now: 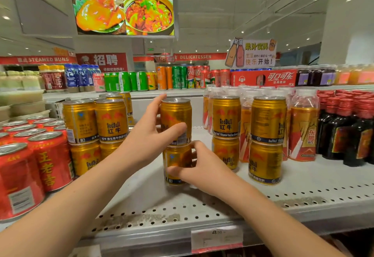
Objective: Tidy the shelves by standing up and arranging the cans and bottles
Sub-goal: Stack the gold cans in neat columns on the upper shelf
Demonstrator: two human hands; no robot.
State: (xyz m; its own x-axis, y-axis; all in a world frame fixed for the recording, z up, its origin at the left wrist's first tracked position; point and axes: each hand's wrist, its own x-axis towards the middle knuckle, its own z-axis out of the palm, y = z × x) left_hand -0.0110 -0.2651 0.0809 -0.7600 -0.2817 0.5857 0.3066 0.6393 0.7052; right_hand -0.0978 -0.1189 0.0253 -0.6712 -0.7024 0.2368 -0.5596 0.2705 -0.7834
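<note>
Two gold cans stand one on the other near the middle of the shelf (303,177), apart from the stacks on either side, and each has a hand on it. The left grip (147,133) wraps the upper can (178,113), thumb across its front and fingers reaching round behind near the rim. The right grip (204,167) curls round the lower can (176,159), thumb low on the front and fingers on its right side. The step in hand looks like squaring this pair up and bringing it into line with its neighbours. To do that well, the two cans should travel as one. I would slide the lower can along the shelf rather than lift it, and let the left grip only steady the top so its base stays seated in the rim below. Smooth metal on metal will likely slip if the top is pushed alone. Both labels seem turned aside, with a barcode patch showing by the left thumb, so a small twist of each would match the right-hand stack (226,119), whose name faces forward. Setting the pair level with that stack's front edge would tidy the row. The left forearm passes close to the red cans (50,161), so that elbow should stay high.
</note>
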